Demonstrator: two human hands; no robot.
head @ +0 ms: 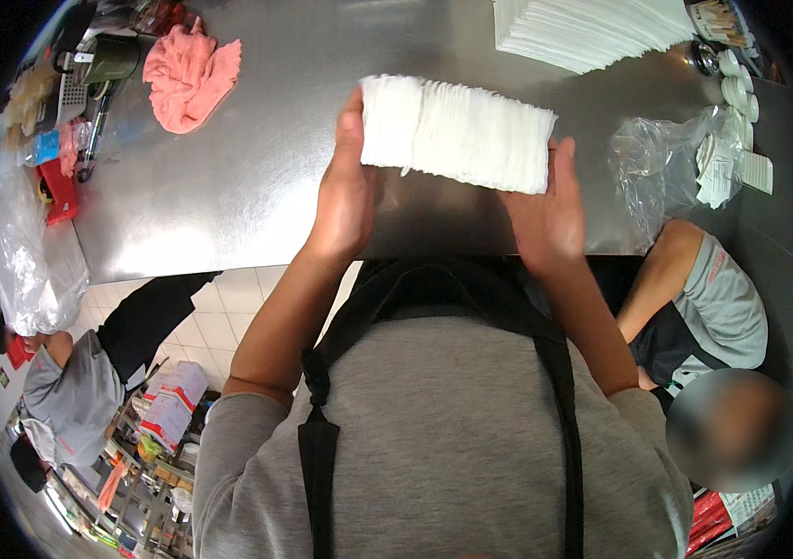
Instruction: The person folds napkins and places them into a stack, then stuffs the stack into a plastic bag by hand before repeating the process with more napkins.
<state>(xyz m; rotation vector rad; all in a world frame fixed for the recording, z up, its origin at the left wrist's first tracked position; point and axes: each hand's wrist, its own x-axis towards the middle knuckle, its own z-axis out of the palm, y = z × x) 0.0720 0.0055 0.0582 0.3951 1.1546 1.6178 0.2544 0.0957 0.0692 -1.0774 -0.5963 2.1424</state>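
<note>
A long stack of white paper napkins (466,133), packed edge to edge, is held between my two hands above a stainless steel table (277,140). At its left end, my left hand (346,185) presses with the thumb side showing. My right hand (557,209) supports the right end, its palm turned inward and its fingers partly hidden behind the stack. A larger pile of similar white napkins (578,28) lies at the far right of the table. To the left of the held stack rests a crumpled pink cloth (190,80).
Clear plastic bags lie at the right (648,161) and far left (26,258). White stacked containers (735,91) line the right edge. A dark green container (110,59) stands at the back left. One person (724,300) is close on the right; another (82,391) stands at the left.
</note>
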